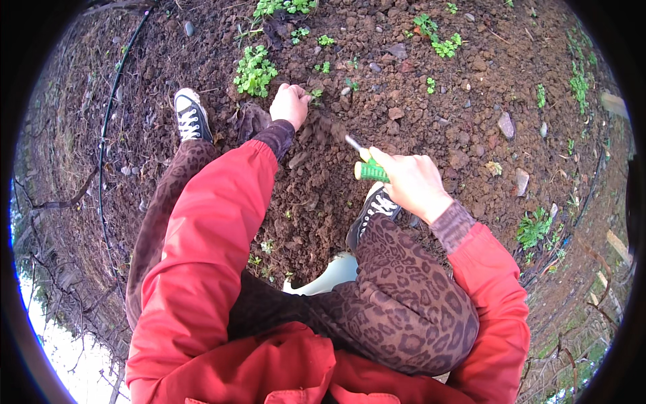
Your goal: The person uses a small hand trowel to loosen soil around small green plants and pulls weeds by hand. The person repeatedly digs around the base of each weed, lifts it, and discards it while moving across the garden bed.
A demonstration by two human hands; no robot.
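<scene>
My left hand (290, 106) is low over the brown soil, its thumb and fingers pinched at a small green plant (316, 95). Just left of those fingers grows a larger leafy green clump (255, 71). In my right hand (416, 182) is a garden hand tool with a green and yellow handle (372, 171). Its metal shaft (353, 142) points towards the soil below my left hand. The tool's working end is blurred against loose earth, so its shape cannot be made out. A dark, wilted leaf (252, 119) lies beside my left wrist.
My canvas shoes (191, 117) (374, 209) stand on the soil to either side. A pale, smooth object (328, 278) shows between my legs. A thin black hose (104, 134) runs along the left. Stones (506, 124), scattered weeds (534, 228) and dry branches (65, 203) lie around.
</scene>
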